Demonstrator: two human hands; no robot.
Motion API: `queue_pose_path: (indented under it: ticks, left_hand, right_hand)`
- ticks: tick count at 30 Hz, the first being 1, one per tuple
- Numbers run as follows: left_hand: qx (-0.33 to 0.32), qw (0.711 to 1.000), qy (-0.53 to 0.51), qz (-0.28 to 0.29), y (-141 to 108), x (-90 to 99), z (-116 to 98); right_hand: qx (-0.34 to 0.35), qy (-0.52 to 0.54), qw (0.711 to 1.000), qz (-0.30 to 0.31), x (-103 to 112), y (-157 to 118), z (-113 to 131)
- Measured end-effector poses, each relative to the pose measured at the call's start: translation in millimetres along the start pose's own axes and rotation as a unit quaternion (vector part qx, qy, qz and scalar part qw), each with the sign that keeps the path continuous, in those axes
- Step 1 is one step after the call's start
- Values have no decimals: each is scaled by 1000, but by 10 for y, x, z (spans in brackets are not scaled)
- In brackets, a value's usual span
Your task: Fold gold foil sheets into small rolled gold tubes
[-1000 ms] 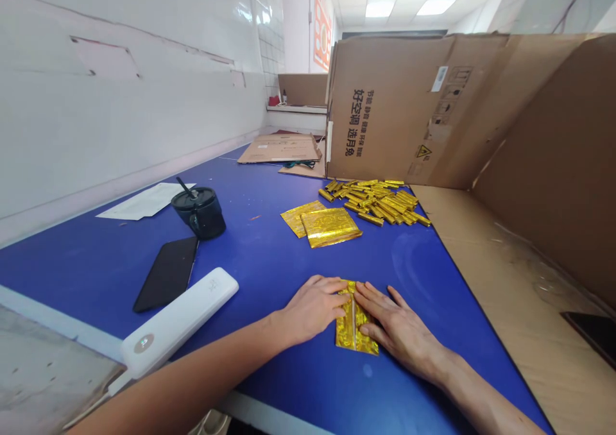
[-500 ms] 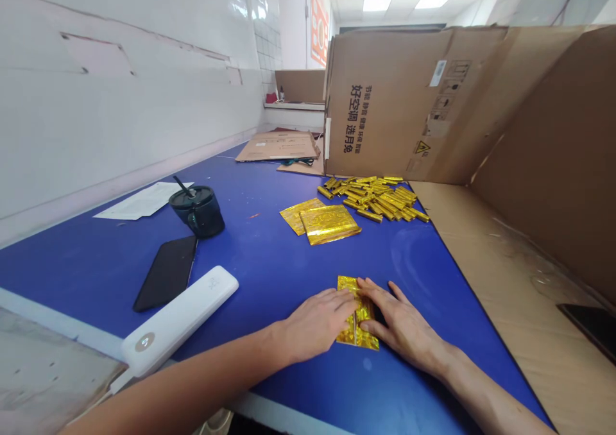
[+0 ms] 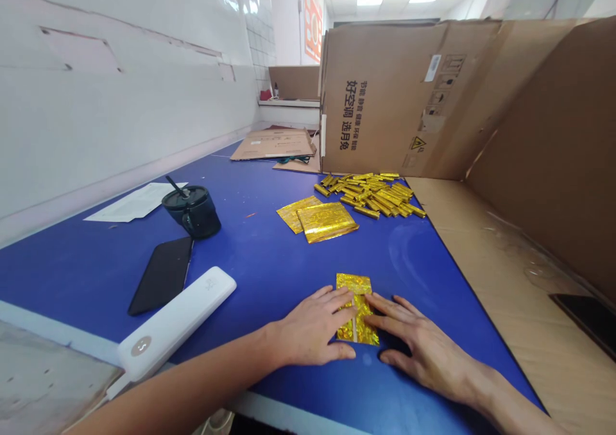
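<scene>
Flat on the blue table lies a piece of gold foil paper (image 3: 362, 323) with a pale line down its lower middle; its side edges look folded inward. My left hand (image 3: 315, 326) rests on its left side, fingers stretched out over the foil and thumb apart below. At its right edge, the fingertips of my right hand (image 3: 409, 339) touch the foil, with the fingers spread and the thumb on the table side. Farther off lie a stack of gold foil sheets (image 3: 327, 222) and a pile of gold foil rolls (image 3: 373, 194).
On the left are a white elongated device (image 3: 178, 319), a black phone (image 3: 161, 274), a dark lidded cup (image 3: 193, 212) and white paper (image 3: 132, 203). A large cardboard box (image 3: 385, 101) stands behind the rolls; flat cardboard (image 3: 272, 145) lies at the back.
My right hand has slid right and toward me, off most of the foil. My left thumb has spread away from the fingers, and more of the foil shows. The view has shifted slightly.
</scene>
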State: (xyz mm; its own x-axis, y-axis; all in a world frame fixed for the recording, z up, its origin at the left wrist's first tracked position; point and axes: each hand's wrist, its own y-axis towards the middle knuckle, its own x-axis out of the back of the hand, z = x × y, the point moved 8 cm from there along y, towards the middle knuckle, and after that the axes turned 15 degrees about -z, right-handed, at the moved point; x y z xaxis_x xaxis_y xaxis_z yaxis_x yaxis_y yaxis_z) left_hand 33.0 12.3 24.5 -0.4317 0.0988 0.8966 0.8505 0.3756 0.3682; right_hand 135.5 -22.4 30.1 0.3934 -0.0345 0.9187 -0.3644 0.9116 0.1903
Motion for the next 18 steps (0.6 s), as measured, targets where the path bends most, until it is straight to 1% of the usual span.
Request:
queue_pose_path:
  ticks: [2, 5, 7, 9, 11, 15, 16, 18]
  left_hand:
    - [3, 1000, -4, 0, 8, 9, 4]
    - [11, 1000, -16, 5, 17, 16, 7]
    - [23, 999, -30, 5, 21, 24, 16]
    - [40, 998, -43, 0, 24, 43, 30]
    - [52, 997, -52, -10, 30, 74, 37]
    - [56, 996, -64, -24, 56, 119, 35]
    - [58, 996, -66, -28, 64, 121, 41]
    - [65, 995, -70, -39, 77, 116, 61]
  right_hand:
    - [19, -10, 999, -27, 22, -24, 41]
    - [73, -16, 993, -91, 57, -12, 121]
    - [103, -2, 986, -132, 83, 1, 162]
    - [109, 30, 980, -161, 108, 17, 170]
    - [82, 72, 979, -173, 126, 42, 131]
    - [-22, 138, 974, -176, 142, 85, -5]
    - [-38, 146, 973, -173, 142, 88, -22]
    - [-50, 150, 975, -158, 132, 88, -26]
